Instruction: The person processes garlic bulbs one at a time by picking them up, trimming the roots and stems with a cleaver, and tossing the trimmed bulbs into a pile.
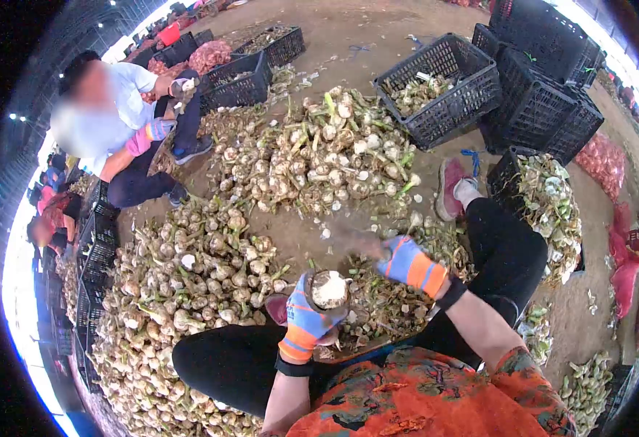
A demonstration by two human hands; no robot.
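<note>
My left hand (310, 313), in a blue and orange glove, is closed around a garlic bulb (330, 290) whose pale, white side faces up. To its upper right, my right hand (409, 264), gloved alike, grips a knife-like tool (357, 241) smeared by motion; its exact shape cannot be made out. The tool points left, above and apart from the bulb. Beneath my hands lies a heap of stems and peelings (378, 309). A large pile of garlic bulbs (188, 269) spreads on my left, and another garlic pile (312, 156) lies ahead.
A black crate (443, 120) holding trimmings stands ahead right, beside stacked crates (538, 95). Nearer on the right is a crate heaped with trimmings (549, 204). A co-worker (126, 124) in gloves sits at the upper left. Red net sacks (601, 166) lie far right.
</note>
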